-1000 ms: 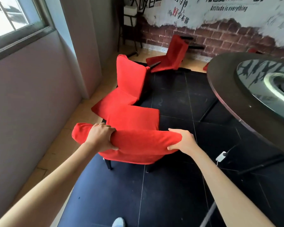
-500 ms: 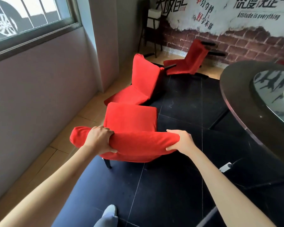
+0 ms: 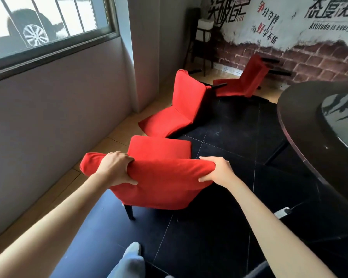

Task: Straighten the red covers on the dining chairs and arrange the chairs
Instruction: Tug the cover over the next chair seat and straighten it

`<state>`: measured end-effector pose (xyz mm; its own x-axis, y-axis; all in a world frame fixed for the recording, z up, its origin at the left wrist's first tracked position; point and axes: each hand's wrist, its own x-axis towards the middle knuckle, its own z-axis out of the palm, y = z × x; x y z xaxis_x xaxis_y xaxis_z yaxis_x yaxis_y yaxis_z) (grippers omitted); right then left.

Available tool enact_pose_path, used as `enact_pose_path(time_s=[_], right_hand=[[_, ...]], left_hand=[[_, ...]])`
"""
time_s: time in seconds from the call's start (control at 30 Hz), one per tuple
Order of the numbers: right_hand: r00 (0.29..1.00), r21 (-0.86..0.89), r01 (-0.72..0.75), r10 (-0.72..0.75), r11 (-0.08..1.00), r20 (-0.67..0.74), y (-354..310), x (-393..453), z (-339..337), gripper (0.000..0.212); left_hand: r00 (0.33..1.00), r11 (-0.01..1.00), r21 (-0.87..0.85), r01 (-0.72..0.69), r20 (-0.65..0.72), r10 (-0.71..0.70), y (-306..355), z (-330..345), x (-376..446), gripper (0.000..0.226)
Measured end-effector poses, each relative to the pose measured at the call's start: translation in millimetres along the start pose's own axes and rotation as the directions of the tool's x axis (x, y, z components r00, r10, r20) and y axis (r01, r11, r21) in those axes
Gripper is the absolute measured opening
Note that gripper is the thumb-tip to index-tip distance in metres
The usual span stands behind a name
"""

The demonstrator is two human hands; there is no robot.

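An upright dining chair with a red cover (image 3: 165, 183) stands right in front of me on the black floor, its back toward me. My left hand (image 3: 117, 168) grips the top of the backrest near its left end, fingers curled over the edge. My right hand (image 3: 217, 170) grips the right end of the same top edge. A second red-covered chair (image 3: 177, 109) lies tipped over on the floor beyond it. A third red-covered chair (image 3: 247, 81) lies on its side near the brick wall, legs sticking out.
A large round dark table (image 3: 309, 133) with a glass turntable fills the right side. The grey wall and window (image 3: 48, 97) run along the left. A white power strip (image 3: 281, 212) lies on the floor at right. My foot (image 3: 133, 251) is at the bottom. A dark stand (image 3: 201, 43) occupies the far corner.
The view has swung up and left, showing more window and wall. Both hands keep the same grip on the backrest; the chair sits a little further right of the wall.
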<state>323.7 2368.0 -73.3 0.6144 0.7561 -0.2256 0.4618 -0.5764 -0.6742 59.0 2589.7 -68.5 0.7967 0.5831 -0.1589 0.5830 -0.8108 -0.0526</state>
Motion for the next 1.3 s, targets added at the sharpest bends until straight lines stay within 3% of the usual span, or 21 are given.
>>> enact_pose_path(time_s=[0.63, 0.83, 1.1, 1.3], right_hand=[[0.998, -0.008, -0.062, 0.062, 0.998, -0.019, 2, -13, 8, 0.085], [0.992, -0.088, -0.101, 0.093, 0.991, -0.089, 1, -24, 12, 0.095], [0.983, -0.039, -0.108, 0.101, 0.993, -0.153, 3, -36, 16, 0.102], [0.984, -0.08, -0.118, 0.105, 0.99, -0.146, 3, -40, 10, 0.1]], left_hand=[[1.0, 0.999, -0.031, 0.005, -0.029, -0.006, 3, 3, -17, 0.08], [0.998, 0.998, -0.03, -0.047, -0.041, 0.046, -1, 5, -18, 0.09], [0.988, 0.984, -0.122, -0.128, -0.097, 0.116, -5, 7, -16, 0.093], [0.98, 0.928, -0.316, -0.198, -0.091, 0.179, -7, -2, -10, 0.095]])
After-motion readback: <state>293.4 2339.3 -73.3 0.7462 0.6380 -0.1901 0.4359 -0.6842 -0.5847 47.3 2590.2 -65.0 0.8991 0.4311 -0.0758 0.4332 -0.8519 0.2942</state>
